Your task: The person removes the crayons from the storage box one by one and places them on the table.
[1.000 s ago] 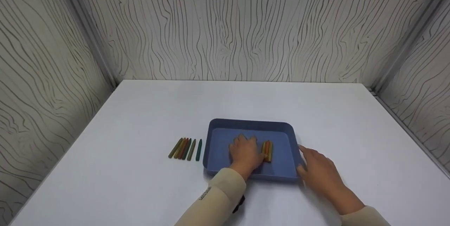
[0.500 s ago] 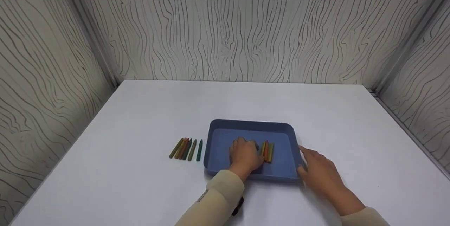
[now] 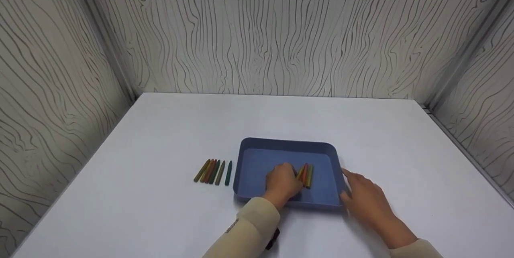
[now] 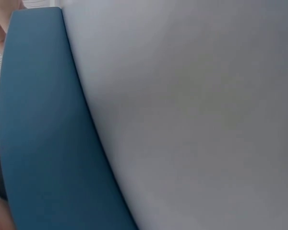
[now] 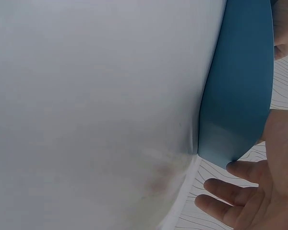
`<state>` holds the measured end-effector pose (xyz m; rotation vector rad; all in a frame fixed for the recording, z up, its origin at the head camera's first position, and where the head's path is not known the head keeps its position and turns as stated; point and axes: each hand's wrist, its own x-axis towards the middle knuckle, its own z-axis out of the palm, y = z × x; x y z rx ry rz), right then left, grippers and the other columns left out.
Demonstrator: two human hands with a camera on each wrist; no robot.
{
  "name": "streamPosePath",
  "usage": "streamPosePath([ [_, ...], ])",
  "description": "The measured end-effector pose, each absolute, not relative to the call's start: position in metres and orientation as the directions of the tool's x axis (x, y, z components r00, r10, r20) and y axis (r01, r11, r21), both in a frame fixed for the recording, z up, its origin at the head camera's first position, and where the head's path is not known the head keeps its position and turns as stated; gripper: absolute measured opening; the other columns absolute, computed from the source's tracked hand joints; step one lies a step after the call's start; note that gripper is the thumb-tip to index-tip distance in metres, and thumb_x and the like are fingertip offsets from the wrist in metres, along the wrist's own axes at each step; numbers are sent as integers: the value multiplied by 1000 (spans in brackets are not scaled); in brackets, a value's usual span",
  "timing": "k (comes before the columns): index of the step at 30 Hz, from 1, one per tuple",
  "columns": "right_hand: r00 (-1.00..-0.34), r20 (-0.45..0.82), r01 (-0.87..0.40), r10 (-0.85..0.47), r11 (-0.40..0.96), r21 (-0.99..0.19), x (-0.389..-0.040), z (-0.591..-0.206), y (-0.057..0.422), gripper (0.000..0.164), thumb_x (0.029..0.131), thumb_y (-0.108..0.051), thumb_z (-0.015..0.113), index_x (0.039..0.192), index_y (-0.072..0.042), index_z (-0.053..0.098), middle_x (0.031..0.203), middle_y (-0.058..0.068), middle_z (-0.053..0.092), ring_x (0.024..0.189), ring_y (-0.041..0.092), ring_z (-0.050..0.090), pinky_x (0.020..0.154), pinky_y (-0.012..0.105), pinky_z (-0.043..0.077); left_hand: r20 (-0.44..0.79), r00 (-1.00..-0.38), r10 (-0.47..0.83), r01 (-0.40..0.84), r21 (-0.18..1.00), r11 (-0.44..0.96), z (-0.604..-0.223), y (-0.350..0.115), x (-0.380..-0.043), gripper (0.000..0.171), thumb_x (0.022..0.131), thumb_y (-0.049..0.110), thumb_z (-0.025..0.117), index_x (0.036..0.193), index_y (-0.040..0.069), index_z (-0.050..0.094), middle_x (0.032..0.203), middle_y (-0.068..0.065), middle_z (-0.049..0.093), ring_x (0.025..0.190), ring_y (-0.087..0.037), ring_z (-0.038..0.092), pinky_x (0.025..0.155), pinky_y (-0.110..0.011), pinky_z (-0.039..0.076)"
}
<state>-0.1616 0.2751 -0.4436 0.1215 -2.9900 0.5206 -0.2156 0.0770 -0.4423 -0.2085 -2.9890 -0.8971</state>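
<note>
A shallow blue tray [image 3: 251, 165] lies on the table. My left hand [image 3: 282, 181] reaches into it with curled fingers, gripping crayons that it mostly hides; a dark end shows beside the fingers. Several yellow, orange and olive crayons [image 3: 309, 177] lie side by side just right of that hand, close to the thumb. My right hand [image 3: 367, 198] rests at the tray's right side, thumb and fingers spread along the wall. In the right wrist view, its extended fingers [image 5: 242, 168] touch the tray's corner. The left wrist view mostly shows the tray's outer wall [image 4: 48, 120].
Left of the tray, several more crayons [image 3: 212, 173] lie in a row on the white table [image 3: 140, 206], a green crayon [image 3: 229, 173] set slightly apart. Wood-grain panels [image 3: 257, 33] enclose the table at the back and sides.
The left hand's fingers have drawn in from a spread pose to a curl, and the crayons beside it have shifted and fanned slightly. The right hand stays at the tray's side.
</note>
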Motion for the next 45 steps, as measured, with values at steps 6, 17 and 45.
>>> streamPosePath([
  [6,-991,118,-101,-65,937,-333,-161,-445,275,56,89,-14,56,139,5,41,133,29,47,123,47,41,98,62,28,62,-991,118,132,573,809,-443,73,-218,17,75,17,79,87,8,72,74,2,63,66,-12,56,62,-31,48],
  [17,-995,86,-73,-48,942,-328,-163,-445,275,57,89,-15,56,140,4,40,135,29,45,124,47,39,100,62,26,109,-988,108,153,665,731,-424,49,-227,21,76,10,73,95,4,72,73,-1,64,63,-15,57,60,-33,49],
  [45,-994,95,-85,-59,949,-304,-163,-444,276,57,89,-16,58,139,5,40,133,30,46,122,48,41,98,61,28,111,-992,-51,52,758,651,-414,-72,-237,25,77,7,67,102,2,70,81,-5,64,69,-18,60,62,-34,50],
])
